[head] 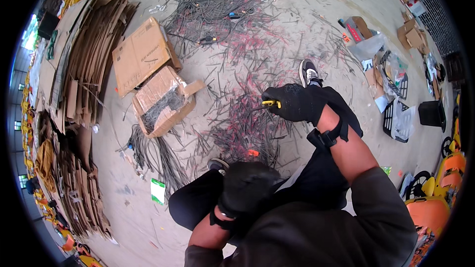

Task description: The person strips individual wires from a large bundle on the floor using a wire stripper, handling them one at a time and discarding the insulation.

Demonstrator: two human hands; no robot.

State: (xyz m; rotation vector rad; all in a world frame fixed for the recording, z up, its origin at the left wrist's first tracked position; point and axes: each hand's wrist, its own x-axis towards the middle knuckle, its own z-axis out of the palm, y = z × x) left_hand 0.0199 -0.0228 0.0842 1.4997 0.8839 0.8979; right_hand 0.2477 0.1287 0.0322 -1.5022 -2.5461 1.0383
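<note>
My right hand (295, 102), in a black glove, is closed around a yellow-handled hand tool (271, 104) above the litter of cable pieces. A dark narrow length runs leftward from the yellow part; whether it is the tool's jaw or a cable is unclear. Low over my lap is my left hand (248, 181), also black-gloved and blurred. Its fingers are curled, and what may be in them is hidden. Between my feet lies a heap of cut black and red cable pieces (245, 122), with an orange piece (253, 152) at its near end.
To the left stand an open cardboard box (185, 109) with dark wiry contents, a larger carton (139, 57) and stacked flattened cardboard (92, 48). A cable bundle (156, 155) lies nearby. Farther out is a tangled cable pile (219, 15). Black crates (393, 118) and a bin (432, 114) stand right.
</note>
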